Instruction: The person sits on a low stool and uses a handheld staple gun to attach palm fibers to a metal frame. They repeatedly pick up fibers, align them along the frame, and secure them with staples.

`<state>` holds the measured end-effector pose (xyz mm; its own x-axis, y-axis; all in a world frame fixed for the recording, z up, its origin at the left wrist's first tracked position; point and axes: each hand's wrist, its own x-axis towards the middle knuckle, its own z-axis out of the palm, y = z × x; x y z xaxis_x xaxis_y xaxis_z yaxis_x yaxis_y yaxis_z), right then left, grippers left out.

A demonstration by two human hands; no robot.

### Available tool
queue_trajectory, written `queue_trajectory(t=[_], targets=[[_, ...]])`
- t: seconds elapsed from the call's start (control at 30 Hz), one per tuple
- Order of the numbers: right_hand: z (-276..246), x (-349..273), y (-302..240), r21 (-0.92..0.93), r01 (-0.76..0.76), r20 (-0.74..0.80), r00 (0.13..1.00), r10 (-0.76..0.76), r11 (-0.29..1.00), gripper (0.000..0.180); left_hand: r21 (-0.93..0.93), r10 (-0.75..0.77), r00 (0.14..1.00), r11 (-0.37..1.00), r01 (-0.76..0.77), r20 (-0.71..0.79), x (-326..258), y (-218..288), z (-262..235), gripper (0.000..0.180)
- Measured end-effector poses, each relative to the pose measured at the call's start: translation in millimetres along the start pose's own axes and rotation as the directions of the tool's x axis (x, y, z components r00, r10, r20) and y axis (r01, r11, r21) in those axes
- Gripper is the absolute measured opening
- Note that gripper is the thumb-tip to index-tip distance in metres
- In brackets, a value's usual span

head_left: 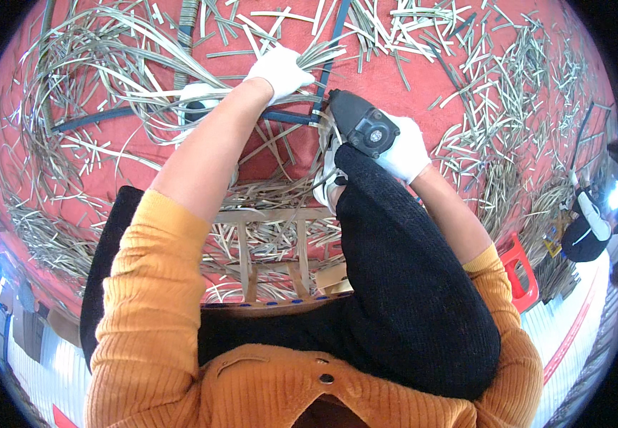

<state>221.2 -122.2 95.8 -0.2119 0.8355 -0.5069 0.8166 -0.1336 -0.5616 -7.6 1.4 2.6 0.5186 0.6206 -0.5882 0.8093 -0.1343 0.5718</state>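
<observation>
Left hand (281,74) gripping a bunch of pale strips (317,55), right hand (405,151) closed round the black power tool (363,123): I'd aim that well clear of the gripping fingers.

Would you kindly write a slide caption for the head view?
Gloved left hand gripping pale strips, gloved right hand holding a black tool, above a red, strip-strewn surface.

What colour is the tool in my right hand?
Dark grey tool, seen best in the head view.
</observation>
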Motion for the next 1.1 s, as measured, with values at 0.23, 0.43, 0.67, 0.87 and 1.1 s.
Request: queue_trajectory(t=[0.23,0.43,0.67,0.87,1.1], targets=[[2.7,-0.3,0.2,0.027,-0.021,-0.006,1.0,0.022,0.999,0.044,0.01,-0.099,0.995,0.995,0.099,-0.015,1.2,0.3,9.4,0.046],[3.4,2.7,-2.5,0.029,-0.012,-0.012,1.0,0.013,0.999,0.049,-0.017,-0.117,0.993,0.993,0.117,0.004,-0.6,0.5,9.8,0.045],[3.3,5.7,-6.6,-0.005,0.014,-0.013,1.0,-0.015,1.0,0.051,-0.036,-0.142,0.989,0.989,0.143,0.029,-0.6,0.3,9.8,0.046],[5.5,7.2,-7.1,0.014,0.003,-0.018,1.0,-0.003,1.0,0.051,-0.033,-0.151,0.988,0.988,0.152,0.028,-0.1,-0.6,11.4,0.047],[-1.3,14.5,-20.8,-0.05,-0.054,0.013,0.998,0.055,0.997,0.036,-0.008,-0.121,0.992,0.993,0.122,0.024,5.3,-6.4,15.2,0.049]])
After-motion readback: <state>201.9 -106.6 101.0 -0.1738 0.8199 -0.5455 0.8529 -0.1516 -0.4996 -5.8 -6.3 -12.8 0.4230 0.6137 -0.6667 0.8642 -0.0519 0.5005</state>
